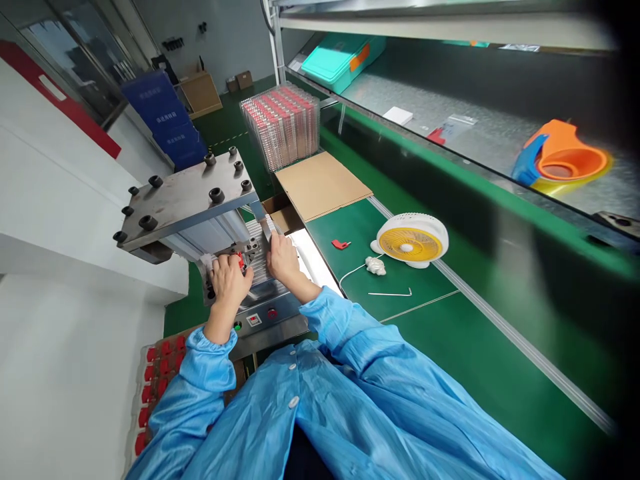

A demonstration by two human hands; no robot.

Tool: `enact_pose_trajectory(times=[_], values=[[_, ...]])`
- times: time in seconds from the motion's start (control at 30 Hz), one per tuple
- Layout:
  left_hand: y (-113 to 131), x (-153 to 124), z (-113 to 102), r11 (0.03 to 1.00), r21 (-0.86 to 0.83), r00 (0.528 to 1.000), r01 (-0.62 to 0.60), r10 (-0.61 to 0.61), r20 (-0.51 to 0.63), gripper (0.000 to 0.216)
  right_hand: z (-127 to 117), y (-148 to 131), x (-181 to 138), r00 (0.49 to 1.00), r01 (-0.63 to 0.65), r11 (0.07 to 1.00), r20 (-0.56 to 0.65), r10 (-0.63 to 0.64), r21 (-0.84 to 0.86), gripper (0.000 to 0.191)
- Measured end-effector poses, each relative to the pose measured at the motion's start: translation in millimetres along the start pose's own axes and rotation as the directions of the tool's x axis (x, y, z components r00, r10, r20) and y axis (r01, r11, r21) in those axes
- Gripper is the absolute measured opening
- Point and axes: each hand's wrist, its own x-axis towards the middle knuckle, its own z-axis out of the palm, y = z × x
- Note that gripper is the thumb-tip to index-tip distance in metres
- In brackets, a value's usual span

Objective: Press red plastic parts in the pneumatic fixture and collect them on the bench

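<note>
A metal bench press with a thick bolted top plate stands in front of me at the left. My left hand reaches beneath that plate, its fingers curled at a small red plastic part in the fixture. The fingers hide much of this part. On the other side of the fixture, my right hand is closed beside the press's right post. What its fingertips hold, if anything, is hidden. A green button and a red button sit on the front panel below my hands.
On the green bench lie a red piece, a hex key, a yellow-and-white fan and a cardboard sheet. Stacked clear trays stand behind. A tray of red parts is low left. Orange tape dispenser is on the shelf.
</note>
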Motion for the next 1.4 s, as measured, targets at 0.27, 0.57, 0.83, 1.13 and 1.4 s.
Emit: enact_pose_trajectory(times=[0.27,0.57,0.83,1.13,1.4], values=[[4,-1,-3,0.998,0.029,0.998,0.051,-0.051,0.022,0.026,2,1,-1,0.999,0.033,0.999,0.003,-0.033,0.033,0.06],[8,-2,-5,0.992,0.048,0.991,0.117,-0.12,0.051,0.026,1,4,-1,0.998,0.063,0.995,0.024,-0.066,0.083,0.06],[14,-22,-5,0.988,0.005,0.988,0.156,-0.156,0.006,0.014,9,14,-4,0.992,0.126,0.985,-0.008,-0.126,0.117,0.063],[13,-81,-13,0.809,-0.54,0.941,0.233,-0.327,-0.083,0.013,11,22,-7,0.989,0.145,0.989,-0.008,-0.145,0.014,0.067],[-2,-167,-20,0.14,-0.951,0.796,0.275,-0.588,0.143,0.05,15,33,-5,0.986,0.167,0.986,-0.016,-0.166,0.017,0.071]])
